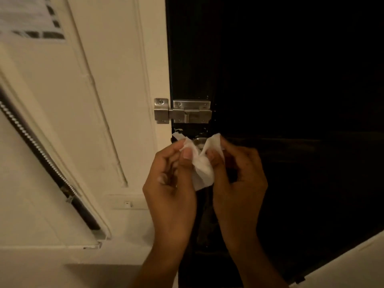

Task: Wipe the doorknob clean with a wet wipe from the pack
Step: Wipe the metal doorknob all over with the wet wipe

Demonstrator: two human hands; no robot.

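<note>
Two hands (pixel 172 183) (pixel 239 177), one wipe (pixel 202 171), one doorknob (pixel 200 142)

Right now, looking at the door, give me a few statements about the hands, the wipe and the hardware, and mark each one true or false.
1. Both hands, left hand and right hand, hold the white wipe. True.
2. The wipe is wrapped fully around the doorknob. False: the wipe is held in front of the knob, whose metal top shows between its two raised corners.
3. A metal slide bolt is mounted above the doorknob. True.
4. The door is white. False: it is dark, and the frame beside it is cream.
5. The wet wipe pack rests in the left hand. False: no pack is in view.
</note>
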